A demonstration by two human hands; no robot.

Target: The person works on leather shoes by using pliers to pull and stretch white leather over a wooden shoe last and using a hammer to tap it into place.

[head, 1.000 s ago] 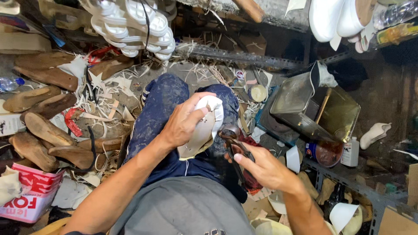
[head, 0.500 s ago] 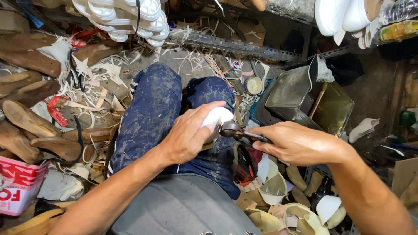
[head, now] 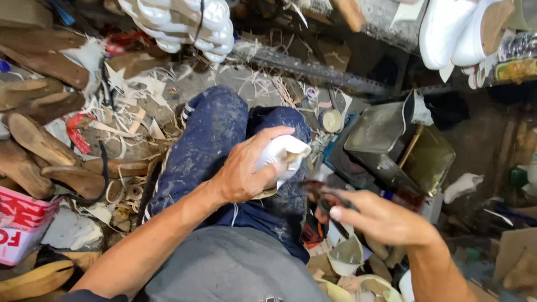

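My left hand (head: 246, 168) grips a white shoe upper on a last (head: 285, 154), pressed down on my knees in stained blue trousers (head: 212, 134). My right hand (head: 380, 218) is to the right of it, a little apart from the shoe, and holds dark pincers (head: 321, 196) whose jaws point towards the shoe. The hand and tool are blurred with motion. The sole side of the shoe is hidden under my left hand.
Wooden shoe lasts (head: 39, 151) lie piled at the left amid leather scraps (head: 128, 123). A stack of white soles (head: 184, 22) hangs above. A square metal tin (head: 397, 145) stands at the right, white shoes (head: 447, 33) on a shelf top right, a red-and-white box (head: 22, 223) lower left.
My right hand brought the pincers up to the shoe's edge half a second ago, then drew back to the right and down. My left hand kept its grip on the shoe.
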